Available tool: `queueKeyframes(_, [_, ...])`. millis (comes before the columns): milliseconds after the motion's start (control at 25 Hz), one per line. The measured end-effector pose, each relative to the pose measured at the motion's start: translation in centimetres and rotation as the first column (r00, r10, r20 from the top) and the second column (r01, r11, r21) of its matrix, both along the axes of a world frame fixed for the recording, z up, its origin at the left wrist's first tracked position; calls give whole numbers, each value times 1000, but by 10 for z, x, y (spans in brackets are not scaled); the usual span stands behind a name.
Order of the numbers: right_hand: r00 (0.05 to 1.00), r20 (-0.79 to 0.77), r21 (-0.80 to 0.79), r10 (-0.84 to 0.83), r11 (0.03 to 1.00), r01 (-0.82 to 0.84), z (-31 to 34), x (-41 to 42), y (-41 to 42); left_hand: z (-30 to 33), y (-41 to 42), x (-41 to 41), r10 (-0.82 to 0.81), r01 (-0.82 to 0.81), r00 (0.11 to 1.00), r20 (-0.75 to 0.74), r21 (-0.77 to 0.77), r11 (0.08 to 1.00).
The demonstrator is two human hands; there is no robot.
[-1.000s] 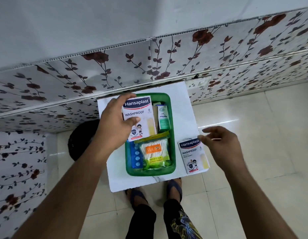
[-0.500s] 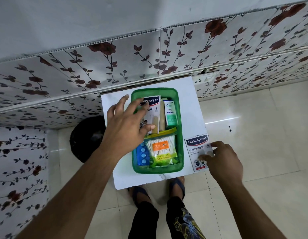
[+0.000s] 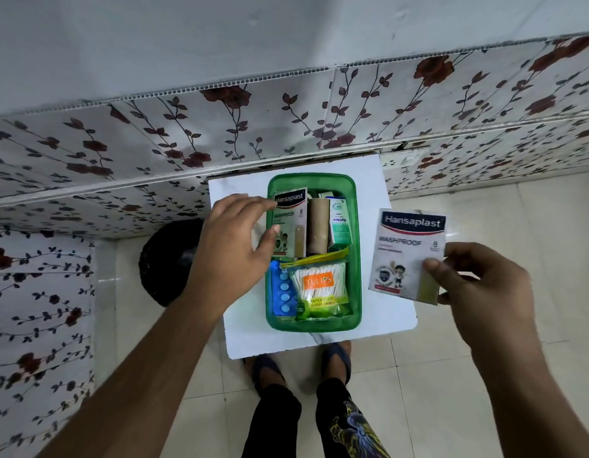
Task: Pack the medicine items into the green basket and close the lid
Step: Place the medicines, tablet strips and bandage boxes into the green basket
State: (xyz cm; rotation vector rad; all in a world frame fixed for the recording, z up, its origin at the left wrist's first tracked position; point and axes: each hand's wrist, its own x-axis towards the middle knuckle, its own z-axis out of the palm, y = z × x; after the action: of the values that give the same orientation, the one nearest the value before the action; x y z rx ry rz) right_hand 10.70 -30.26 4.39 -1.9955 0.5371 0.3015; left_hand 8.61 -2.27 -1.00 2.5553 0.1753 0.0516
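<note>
The green basket (image 3: pixel 355 226) sits open on a small white table (image 3: pixel 382 322). Inside it a Hansaplast plaster box (image 3: pixel 290 223) stands on edge at the left, beside a brown roll (image 3: pixel 318 226) and a green-white carton (image 3: pixel 340 224). A cotton swab pack (image 3: pixel 321 285) and a blue blister strip (image 3: pixel 283 289) lie in the near half. My left hand (image 3: pixel 235 249) is at the basket's left rim, fingers spread, fingertips touching the standing box. My right hand (image 3: pixel 478 289) holds a second Hansaplast box (image 3: pixel 406 252) in the air to the right of the basket. No lid is visible.
A floral-patterned wall panel (image 3: pixel 286 133) runs right behind the table. A round black object (image 3: pixel 167 259) lies on the tiled floor to the left. My feet in sandals (image 3: pixel 299 361) are at the table's near edge.
My right hand has lifted the second Hansaplast box off the table. My left hand has let the first box stand in the basket and drawn back to the left rim.
</note>
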Motion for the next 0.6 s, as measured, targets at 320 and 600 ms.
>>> queueKeyframes(320, [891, -201, -95, 406, 898, -431, -36, -28, 105, -27, 15, -40, 222, -237, 971, -88, -254, 938])
queueKeyframes(600, [877, -172, -272, 448, 834, -479, -41, -35, 112, -36, 16, -46, 285, -341, 937, -201, -355, 870])
